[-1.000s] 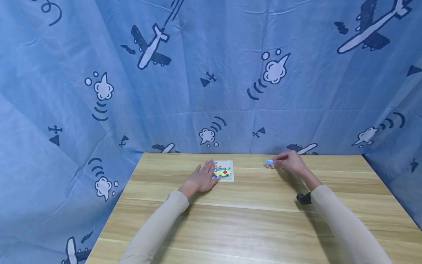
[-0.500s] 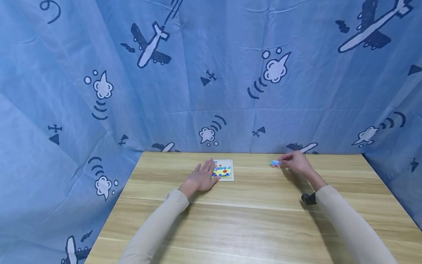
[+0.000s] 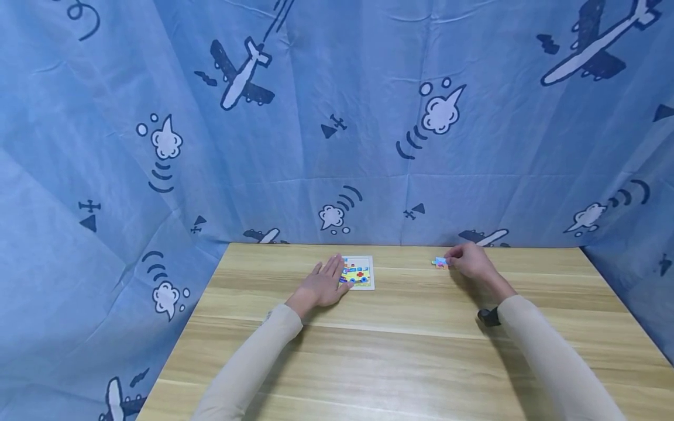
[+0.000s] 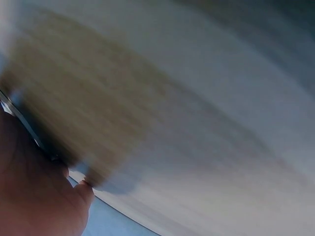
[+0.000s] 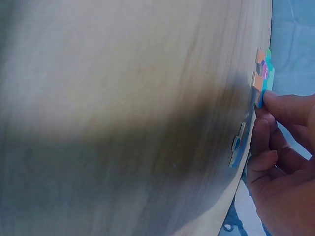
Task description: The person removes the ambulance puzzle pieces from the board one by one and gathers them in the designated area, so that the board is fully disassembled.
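My left hand (image 3: pixel 322 285) lies with extended fingers over the left side of a small white-framed jigsaw puzzle (image 3: pixel 371 273). A yellow vehicle with a red cross shows in the part left uncovered. To the right, near the table's back edge, my right hand (image 3: pixel 470 261) pinches a colourful jigsaw piece (image 3: pixel 440 263) between thumb and fingers. The right wrist view shows this jigsaw piece (image 5: pixel 264 73) in blue, green, pink and orange, with the thumb on its edge. Another puzzle piece (image 5: pixel 237 144) lies on the table beside the curled fingers. The left wrist view is blurred and does not show the puzzle clearly.
The wooden table (image 3: pixel 368 362) ends at a blue curtain (image 3: pixel 368 146) printed with aeroplanes, which hangs along the back and sides. A black strap-like device (image 3: pixel 488 317) sits at the right wrist.
My right hand has shifted a little to the right with the piece, whose angle has changed slightly. The left hand stays in place on the puzzle.
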The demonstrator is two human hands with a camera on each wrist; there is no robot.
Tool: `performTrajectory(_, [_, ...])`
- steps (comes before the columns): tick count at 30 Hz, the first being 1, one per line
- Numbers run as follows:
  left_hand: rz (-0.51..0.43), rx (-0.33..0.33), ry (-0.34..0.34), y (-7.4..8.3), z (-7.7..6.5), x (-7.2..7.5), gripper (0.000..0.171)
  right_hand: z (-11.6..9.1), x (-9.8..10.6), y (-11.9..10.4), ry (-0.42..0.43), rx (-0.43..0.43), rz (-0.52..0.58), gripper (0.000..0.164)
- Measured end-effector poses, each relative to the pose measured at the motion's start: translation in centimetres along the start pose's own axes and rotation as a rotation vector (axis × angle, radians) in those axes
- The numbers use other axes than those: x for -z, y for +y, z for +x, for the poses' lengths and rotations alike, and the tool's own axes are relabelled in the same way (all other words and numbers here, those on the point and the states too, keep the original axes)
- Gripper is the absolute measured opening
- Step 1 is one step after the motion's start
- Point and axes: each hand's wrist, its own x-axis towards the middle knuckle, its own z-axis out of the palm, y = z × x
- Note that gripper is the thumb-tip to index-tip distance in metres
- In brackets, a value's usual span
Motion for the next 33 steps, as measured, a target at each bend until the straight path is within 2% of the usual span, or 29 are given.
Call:
performTrajectory(11, [-0.002, 0.004, 0.007, -0.02, 0.12, 0.04, 0.081, 0.36, -0.08, -0.20, 0.011, 0.068, -0.068, 0.017])
performTrajectory(24, [-0.011, -0.003, -0.004, 0.05, -0.11, 0.08, 0.080, 0.23, -0.56, -0.39, 0.014, 0.007, -0.086, 0.017])
performTrajectory(33, [0.001, -0.003, -0.004, -0.12, 0.32, 0.02, 0.080, 0.33, -0.47, -0.66, 0.027, 0.018, -0.065, 0.020])
